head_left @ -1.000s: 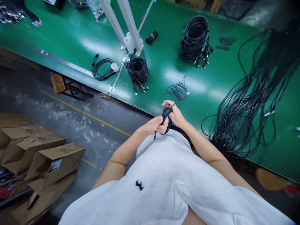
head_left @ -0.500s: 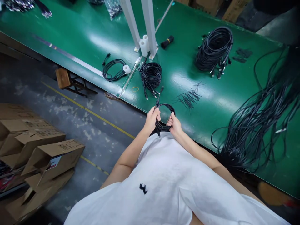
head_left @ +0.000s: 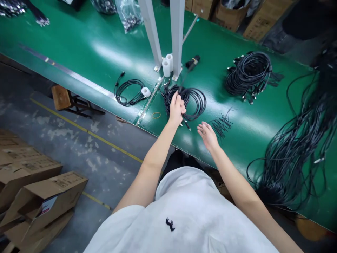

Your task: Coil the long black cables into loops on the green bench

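Note:
A coiled black cable is gripped on one side by my left hand, its loops spreading out to the right over the green table. One connector end sticks up beyond the fingers and is blurred. Partly under it and behind the hand lies a bundle of coiled black cables. My right hand is apart from the coil, its fingers stretched out and nothing in them. Just right of it is a scatter of thin black ties.
A larger stack of coiled cables stands at the back right. Loose black cables hang over the right side. White posts, white rolls and a single coiled cable are to the left. Cardboard boxes stand on the floor.
My left hand has carried the coiled cable forward from the table edge to over the bundle. My right hand has let go of the coil and moved to the right, opening.

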Available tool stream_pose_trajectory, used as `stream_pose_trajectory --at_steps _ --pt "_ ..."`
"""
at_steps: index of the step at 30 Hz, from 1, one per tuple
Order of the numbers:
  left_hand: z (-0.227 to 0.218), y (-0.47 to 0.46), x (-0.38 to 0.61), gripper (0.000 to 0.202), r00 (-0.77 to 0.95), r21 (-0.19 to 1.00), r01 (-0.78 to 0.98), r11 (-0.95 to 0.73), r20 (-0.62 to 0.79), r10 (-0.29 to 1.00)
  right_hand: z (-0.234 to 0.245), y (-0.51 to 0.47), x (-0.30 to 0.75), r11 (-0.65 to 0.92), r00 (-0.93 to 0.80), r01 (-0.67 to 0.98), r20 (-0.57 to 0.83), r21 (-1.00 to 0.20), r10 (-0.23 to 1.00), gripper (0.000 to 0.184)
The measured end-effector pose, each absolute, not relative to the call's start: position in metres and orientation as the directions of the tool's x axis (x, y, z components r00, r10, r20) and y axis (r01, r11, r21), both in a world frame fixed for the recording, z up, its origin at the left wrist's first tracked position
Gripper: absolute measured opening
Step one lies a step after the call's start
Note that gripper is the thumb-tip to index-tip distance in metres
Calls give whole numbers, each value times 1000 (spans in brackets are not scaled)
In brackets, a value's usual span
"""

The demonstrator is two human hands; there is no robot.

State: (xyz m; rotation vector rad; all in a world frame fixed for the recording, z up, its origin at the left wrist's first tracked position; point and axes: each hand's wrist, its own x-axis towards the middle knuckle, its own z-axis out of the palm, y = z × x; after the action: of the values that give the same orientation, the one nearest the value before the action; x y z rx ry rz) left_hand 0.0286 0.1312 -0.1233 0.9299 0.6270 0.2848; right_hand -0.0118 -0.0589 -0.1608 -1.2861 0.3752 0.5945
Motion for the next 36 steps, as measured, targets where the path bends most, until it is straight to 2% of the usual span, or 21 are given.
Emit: stream_pose_trajectory --at_steps 3,5,7,8,10,11,15,18,19,21,23,25,28,30,32,34,36 --pt "-147 169 74 36 716 857 106 504 -418 560 -180 -96 -25 66 739 -670 -654 -740 164 36" --pt "-165 187 81 36 671 922 242 301 -383 635 -194 -123 -53 -9 683 -727 -725 -687 90 36" --pt "-179 198 75 41 672 939 341 -45 -211 710 -206 -147 -90 -64 623 -780 -782 -622 7 35" --pt "-184 200 70 47 695 906 356 -229 -93 713 -211 -156 -109 -77 594 -803 -804 -591 -23 34" --pt "-190 201 63 54 759 787 344 -512 87 645 -218 -171 -144 -80 554 -832 -831 -549 -60 31" --pt "-191 201 62 54 793 728 342 -595 117 598 -221 -175 -159 -83 539 -842 -839 -533 -72 29" --pt "-185 207 72 46 852 567 435 -700 -8 523 -228 -178 -206 -96 507 -861 -857 -499 -93 23" --pt "-169 210 64 45 872 528 440 -726 -59 486 -233 -178 -233 -90 496 -868 -861 -488 -117 18" --pt "-165 210 57 48 873 528 429 -733 -34 486 -236 -183 -240 -90 493 -870 -859 -485 -141 16" --pt "-164 204 37 51 859 538 311 -783 195 474 -241 -207 -248 -103 490 -871 -840 -480 -233 12" --pt "-171 188 6 46 854 602 171 -780 305 422 -246 -247 -251 -137 484 -872 -790 -470 -376 13" --pt "-181 156 -41 40 890 672 100 -733 269 368 -248 -296 -248 -193 485 -869 -704 -456 -519 25" --pt "-194 84 -128 33 974 744 156 -650 -8 225 -250 -361 -231 -312 535 -840 -584 -443 -611 37" --pt "-201 30 -181 36 967 755 249 -607 -224 119 -252 -388 -215 -396 595 -804 -583 -444 -554 33" --pt "-206 -20 -222 37 921 742 297 -601 -389 -26 -252 -401 -202 -463 649 -755 -627 -464 -430 20" --pt "-209 -62 -252 35 850 731 288 -619 -493 -187 -242 -404 -199 -506 701 -691 -650 -516 -294 15" --pt "-207 -101 -271 37 771 734 243 -635 -543 -333 -219 -406 -209 -522 762 -608 -623 -598 -175 25"
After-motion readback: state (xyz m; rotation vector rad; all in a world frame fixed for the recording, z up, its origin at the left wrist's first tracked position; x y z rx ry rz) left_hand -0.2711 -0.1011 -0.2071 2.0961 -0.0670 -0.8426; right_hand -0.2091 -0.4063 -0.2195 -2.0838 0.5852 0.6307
